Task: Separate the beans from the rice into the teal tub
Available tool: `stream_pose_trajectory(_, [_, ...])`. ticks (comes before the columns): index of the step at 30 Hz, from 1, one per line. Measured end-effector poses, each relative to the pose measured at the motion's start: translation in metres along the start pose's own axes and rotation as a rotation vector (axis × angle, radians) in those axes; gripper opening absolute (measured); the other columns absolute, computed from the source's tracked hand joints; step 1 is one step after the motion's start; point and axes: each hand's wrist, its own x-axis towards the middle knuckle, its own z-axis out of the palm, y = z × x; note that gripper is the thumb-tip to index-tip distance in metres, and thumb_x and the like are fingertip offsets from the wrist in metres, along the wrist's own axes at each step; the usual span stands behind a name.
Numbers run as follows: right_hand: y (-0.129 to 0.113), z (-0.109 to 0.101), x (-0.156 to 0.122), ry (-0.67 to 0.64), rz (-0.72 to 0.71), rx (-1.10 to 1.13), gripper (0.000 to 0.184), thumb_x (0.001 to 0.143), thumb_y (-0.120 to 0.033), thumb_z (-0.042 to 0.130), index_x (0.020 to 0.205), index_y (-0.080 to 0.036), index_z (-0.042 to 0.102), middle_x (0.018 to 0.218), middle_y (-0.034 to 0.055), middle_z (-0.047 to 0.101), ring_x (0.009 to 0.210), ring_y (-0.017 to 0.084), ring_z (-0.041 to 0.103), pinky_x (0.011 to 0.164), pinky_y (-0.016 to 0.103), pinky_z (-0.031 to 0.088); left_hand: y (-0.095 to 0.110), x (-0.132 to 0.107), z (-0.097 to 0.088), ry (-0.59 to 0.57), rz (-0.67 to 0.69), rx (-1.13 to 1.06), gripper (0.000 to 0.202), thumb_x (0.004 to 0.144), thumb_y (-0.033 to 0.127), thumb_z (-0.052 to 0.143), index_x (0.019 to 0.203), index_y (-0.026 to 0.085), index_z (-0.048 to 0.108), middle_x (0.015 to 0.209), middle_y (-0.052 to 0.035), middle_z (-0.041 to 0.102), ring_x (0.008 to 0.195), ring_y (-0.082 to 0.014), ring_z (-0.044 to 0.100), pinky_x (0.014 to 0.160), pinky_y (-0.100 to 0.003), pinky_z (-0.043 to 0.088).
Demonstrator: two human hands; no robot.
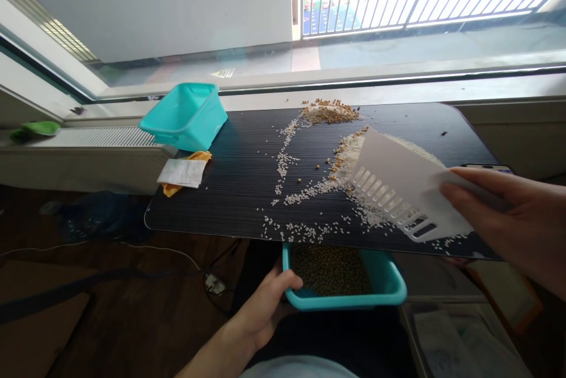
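Note:
My right hand (508,216) grips a white slotted plastic scraper (398,180) whose toothed edge rests on the dark table (230,189) among scattered white rice (305,195). My left hand (265,307) holds the left corner of a teal bin (349,301) just below the table's front edge; the bin contains brownish beans (329,269). More rice lies piled behind the scraper (354,151). A small heap of beans mixed with rice (329,112) sits at the table's far edge.
A second teal bin (186,115) stands tilted at the table's back left corner, beside a white and orange packet (183,173). A window sill and glass run behind the table. Cables (194,266) and a plug lie on the wooden floor at left.

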Motion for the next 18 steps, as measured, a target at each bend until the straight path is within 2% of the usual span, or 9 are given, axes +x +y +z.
stream_pose_trajectory(4, [-0.005, 0.005, 0.0, -0.023, -0.017, 0.026, 0.056, 0.071, -0.073, 0.047, 0.087, -0.028, 0.076, 0.059, 0.0029, 0.066, 0.049, 0.022, 0.058, 0.049, 0.038, 0.043, 0.0, -0.001, -0.002, -0.006, 0.0, -0.003, 0.046, 0.065, 0.028, 0.063, 0.11, 0.021, 0.06, 0.093, -0.0033, 0.058, 0.09, -0.0197, 0.052, 0.08, -0.032, 0.048])
stream_pose_trajectory(7, [-0.013, 0.011, 0.011, 0.023, -0.04, 0.057, 0.051, 0.079, -0.062, 0.048, 0.103, -0.026, 0.076, 0.067, 0.0044, 0.07, 0.063, 0.024, 0.064, 0.057, 0.038, 0.046, 0.001, -0.002, -0.003, -0.003, -0.002, -0.002, 0.048, 0.065, 0.028, 0.062, 0.112, 0.021, 0.06, 0.095, -0.0034, 0.059, 0.091, -0.0197, 0.052, 0.082, -0.033, 0.048])
stream_pose_trajectory(9, [-0.02, 0.015, 0.023, 0.044, -0.061, 0.042, 0.046, 0.082, -0.055, 0.048, 0.107, -0.026, 0.075, 0.071, 0.0053, 0.071, 0.071, 0.024, 0.066, 0.062, 0.038, 0.046, 0.002, -0.003, -0.003, 0.0, 0.001, -0.002, 0.05, 0.065, 0.027, 0.062, 0.114, 0.021, 0.059, 0.095, -0.0036, 0.059, 0.091, -0.0199, 0.052, 0.082, -0.033, 0.048])
stream_pose_trajectory(14, [-0.035, 0.024, 0.048, 0.035, -0.131, -0.032, 0.034, 0.081, -0.047, 0.049, 0.089, -0.026, 0.075, 0.067, 0.0071, 0.07, 0.067, 0.025, 0.063, 0.062, 0.039, 0.041, 0.001, -0.003, -0.003, 0.006, 0.004, -0.026, 0.05, 0.065, 0.027, 0.062, 0.114, 0.021, 0.059, 0.095, -0.0039, 0.06, 0.09, -0.0202, 0.053, 0.08, -0.033, 0.048])
stream_pose_trajectory(18, [-0.038, 0.032, 0.05, 0.019, -0.154, -0.06, 0.034, 0.082, -0.045, 0.047, 0.083, -0.024, 0.074, 0.065, 0.0093, 0.069, 0.063, 0.025, 0.061, 0.06, 0.039, 0.038, 0.0, -0.002, -0.005, -0.009, 0.009, -0.034, 0.045, 0.066, 0.027, 0.063, 0.11, 0.021, 0.059, 0.094, -0.0032, 0.06, 0.089, -0.0194, 0.053, 0.08, -0.033, 0.048])
